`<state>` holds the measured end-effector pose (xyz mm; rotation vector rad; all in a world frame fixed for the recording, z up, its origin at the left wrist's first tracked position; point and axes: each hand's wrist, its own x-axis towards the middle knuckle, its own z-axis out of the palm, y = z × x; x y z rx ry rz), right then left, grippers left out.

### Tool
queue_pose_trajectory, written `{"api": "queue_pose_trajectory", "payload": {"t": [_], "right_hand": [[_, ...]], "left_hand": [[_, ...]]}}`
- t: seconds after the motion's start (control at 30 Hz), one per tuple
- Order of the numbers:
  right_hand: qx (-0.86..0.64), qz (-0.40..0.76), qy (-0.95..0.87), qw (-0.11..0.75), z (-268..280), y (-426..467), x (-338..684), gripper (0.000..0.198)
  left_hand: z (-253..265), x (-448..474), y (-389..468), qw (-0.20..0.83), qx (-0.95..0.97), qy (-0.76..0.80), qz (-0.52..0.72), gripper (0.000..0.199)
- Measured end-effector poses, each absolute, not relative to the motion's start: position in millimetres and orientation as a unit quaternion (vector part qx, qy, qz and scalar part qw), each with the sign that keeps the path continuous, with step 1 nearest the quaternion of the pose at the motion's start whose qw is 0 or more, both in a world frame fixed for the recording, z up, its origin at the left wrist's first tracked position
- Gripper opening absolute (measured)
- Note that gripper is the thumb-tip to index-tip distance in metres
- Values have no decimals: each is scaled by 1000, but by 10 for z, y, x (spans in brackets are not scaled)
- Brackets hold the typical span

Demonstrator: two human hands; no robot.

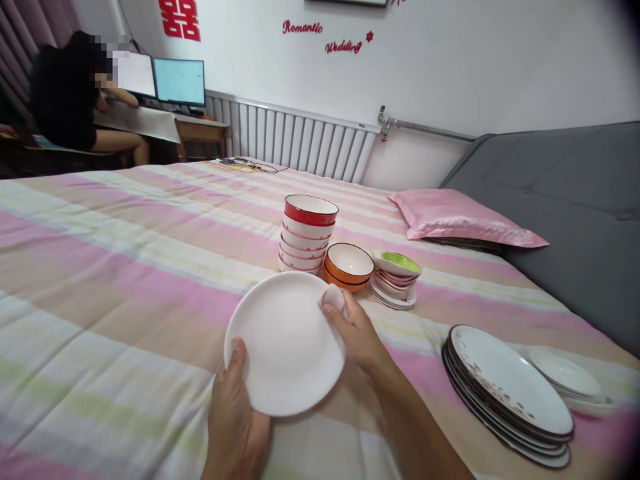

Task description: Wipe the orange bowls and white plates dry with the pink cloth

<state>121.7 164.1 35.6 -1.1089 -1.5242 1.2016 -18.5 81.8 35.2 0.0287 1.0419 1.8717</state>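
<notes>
A plain white plate [285, 347] is held up over the striped bed, its inner face toward me. My left hand [235, 407] grips its lower left rim, thumb on top and fingers underneath. At the upper right rim, my right hand [353, 327] pinches a pale cloth [334, 299] against the plate. Just beyond the plate stand a tall stack of red and white bowls [307, 233] and a pair of orange bowls [349, 265]. Beside them is a pile of small dishes [395, 277], with a green one on top.
Oval plates with dark rims [510, 380] are stacked at the right, beside small white dishes [567, 377]. A pink pillow [465, 213] lies by the grey headboard [565, 180]. Cables [247, 164] rest on the bed's far edge. Another person [75, 93] sits at a desk with monitors, far left.
</notes>
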Motion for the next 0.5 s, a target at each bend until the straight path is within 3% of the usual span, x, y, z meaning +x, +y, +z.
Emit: {"api": "queue_pose_trajectory", "payload": {"t": [0.27,0.43,0.5], "right_hand": [[-426,586,-490,485,206,1803,1176,31],[-475,574,-466,478,74,1972,1284,28],[-494,562,-472,466,43,1994,1306,24]], "left_hand": [[308,-235,839,452,130,535,702,32],[422,-286,910,174,231,535,794,41],[445,-408,874,144,273,520,796,36]]}}
